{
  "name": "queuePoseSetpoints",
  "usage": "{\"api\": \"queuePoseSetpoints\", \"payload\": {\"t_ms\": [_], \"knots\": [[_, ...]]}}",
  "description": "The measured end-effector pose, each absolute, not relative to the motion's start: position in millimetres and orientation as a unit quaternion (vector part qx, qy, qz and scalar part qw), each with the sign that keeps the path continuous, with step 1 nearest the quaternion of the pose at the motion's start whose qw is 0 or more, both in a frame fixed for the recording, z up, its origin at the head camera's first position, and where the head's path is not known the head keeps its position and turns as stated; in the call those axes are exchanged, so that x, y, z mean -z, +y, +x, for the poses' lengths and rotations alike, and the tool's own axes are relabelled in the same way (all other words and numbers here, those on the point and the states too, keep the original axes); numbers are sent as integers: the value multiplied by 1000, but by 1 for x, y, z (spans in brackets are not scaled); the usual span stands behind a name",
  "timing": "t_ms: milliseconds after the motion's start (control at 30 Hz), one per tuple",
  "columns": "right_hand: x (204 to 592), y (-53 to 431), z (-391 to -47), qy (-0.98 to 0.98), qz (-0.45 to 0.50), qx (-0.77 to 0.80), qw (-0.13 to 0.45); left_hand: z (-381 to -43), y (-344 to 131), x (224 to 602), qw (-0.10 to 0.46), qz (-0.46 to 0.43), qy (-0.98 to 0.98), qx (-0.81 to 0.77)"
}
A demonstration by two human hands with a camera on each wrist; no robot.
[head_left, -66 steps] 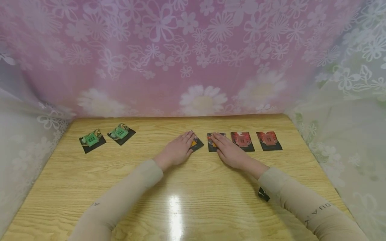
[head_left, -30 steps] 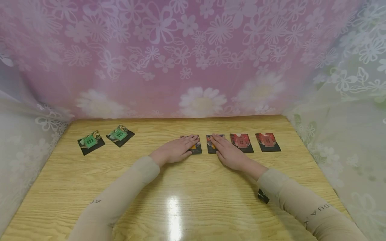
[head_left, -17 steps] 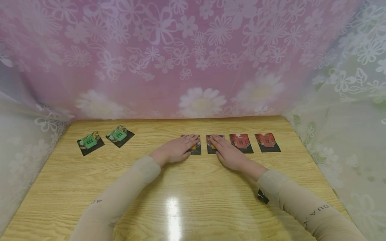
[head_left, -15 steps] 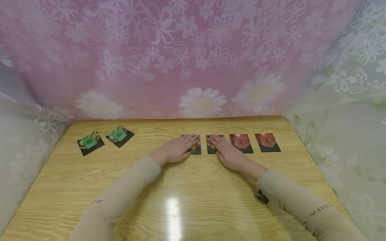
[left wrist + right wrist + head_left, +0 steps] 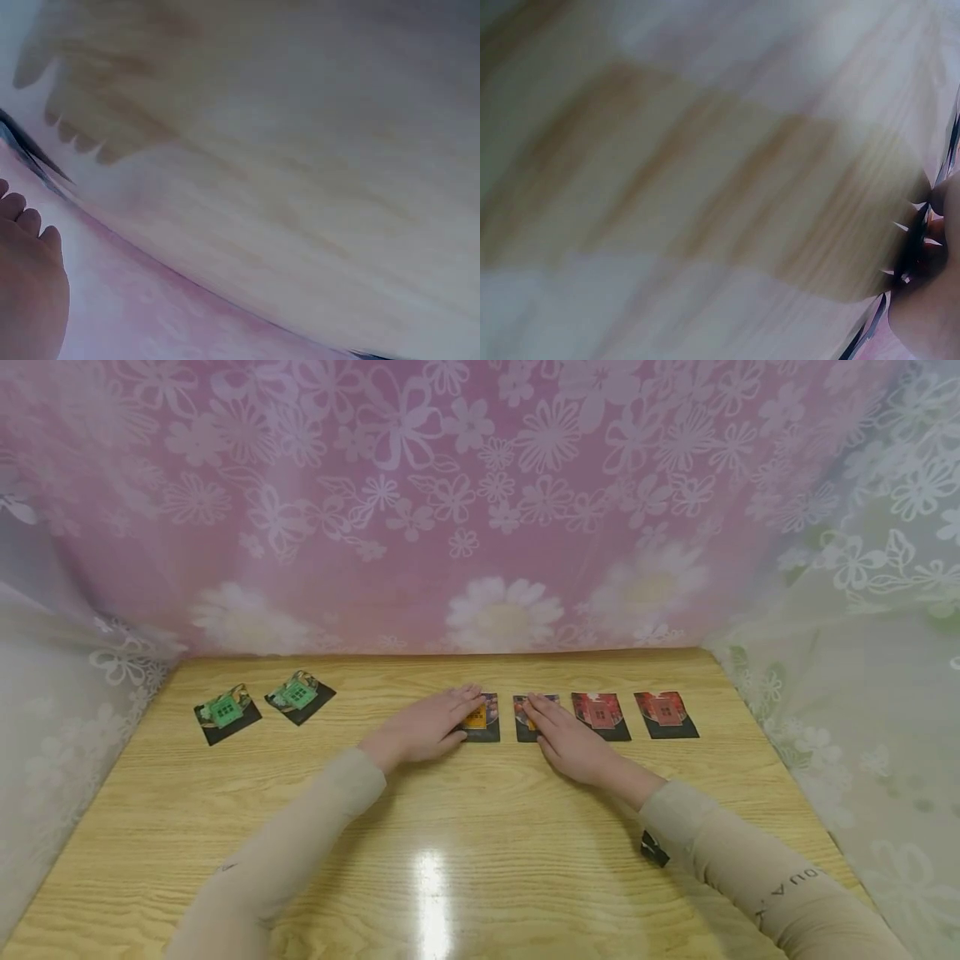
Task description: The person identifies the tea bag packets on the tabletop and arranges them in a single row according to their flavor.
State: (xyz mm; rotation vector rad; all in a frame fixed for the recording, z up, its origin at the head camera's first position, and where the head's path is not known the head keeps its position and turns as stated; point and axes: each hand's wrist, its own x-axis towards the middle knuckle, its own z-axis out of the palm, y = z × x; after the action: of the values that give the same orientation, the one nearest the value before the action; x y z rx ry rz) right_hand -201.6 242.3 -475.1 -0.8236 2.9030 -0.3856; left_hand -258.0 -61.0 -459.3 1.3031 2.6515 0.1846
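Two small square packets with black lower halves and orange labels lie flat side by side in the head view. My left hand [image 5: 423, 724] reaches over the left edge of the left orange packet [image 5: 483, 734], fingers straight and hiding part of it. My right hand [image 5: 577, 745] lies with straight fingers over the right orange packet [image 5: 527, 734], covering much of it. In the left wrist view only a bit of the left hand [image 5: 30, 292] shows at the edge. A dark packet edge shows under the right hand [image 5: 926, 315] in the right wrist view.
Two red packets lie to the right, one near the right hand [image 5: 604, 717] and another red packet [image 5: 666, 714] beyond. Two tilted green packets [image 5: 227, 710] lie far left on the wooden table [image 5: 360, 877]. A small black object [image 5: 655, 850] shows by the right sleeve. Flowered curtains [image 5: 480, 510] surround the table.
The left orange packet turned from tilted to straight under the left hand. That hand has since slid a little left, baring more of the orange label. The right hand stays still.
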Motion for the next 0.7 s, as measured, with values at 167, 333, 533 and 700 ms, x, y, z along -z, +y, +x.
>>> {"api": "queuePoseSetpoints", "payload": {"t_ms": [167,333,533,700], "knots": [[474,241,-202,953,-272,126,49,-264,-90,459,59,423,903,-53],[472,241,-201,953,-272,126,48,-265,-124,461,36,397,916,-47],[472,241,-201,953,-273,121,47,-262,-162,461,33,357,933,-33],[471,242,-200,953,-276,118,46,-260,-192,463,29,322,946,-25]]}}
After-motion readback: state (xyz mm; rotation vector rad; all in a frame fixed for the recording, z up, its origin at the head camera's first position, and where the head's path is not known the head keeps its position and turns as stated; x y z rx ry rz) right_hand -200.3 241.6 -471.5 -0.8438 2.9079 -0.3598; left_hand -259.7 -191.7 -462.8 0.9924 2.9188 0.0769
